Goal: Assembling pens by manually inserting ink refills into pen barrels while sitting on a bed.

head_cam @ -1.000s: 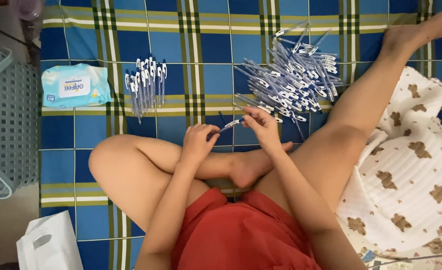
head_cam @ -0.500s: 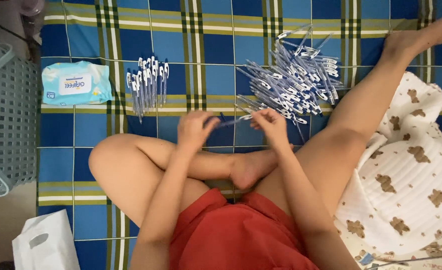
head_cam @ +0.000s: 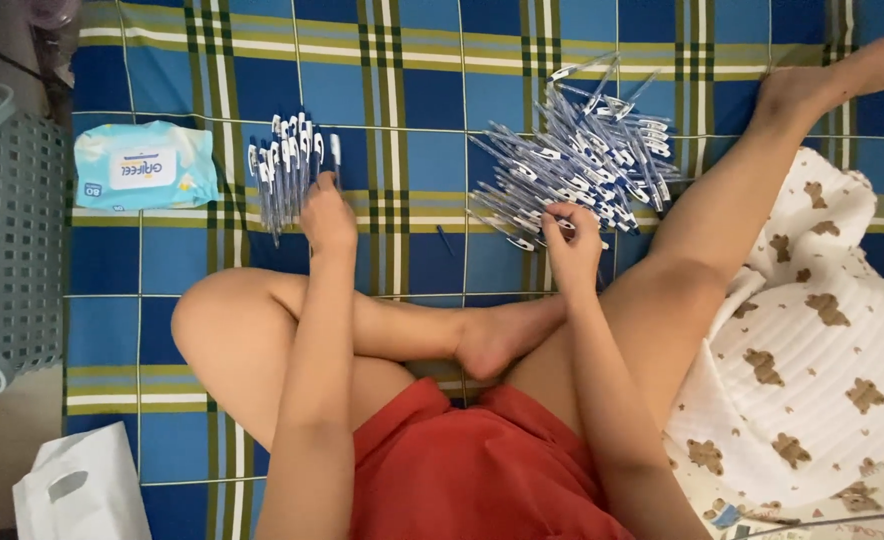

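Pens, slim clear plastic with blue-and-white caps, lie in two lots on the blue checked mat: a tidy row under the left hand, a loose heap where the right hand pinches one. Left fingers curled, grip unclear; best laid parallel, caps aligned.

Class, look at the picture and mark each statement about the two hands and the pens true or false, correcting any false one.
1. The left hand rests at the small row of pens. True.
2. The right hand is on the wet-wipes pack. False: it is at the edge of the large pen pile.
3. Both pen groups lie on a blue checked mat. True.
4. The grey basket stands among the pens. False: it stands at the mat's left edge.
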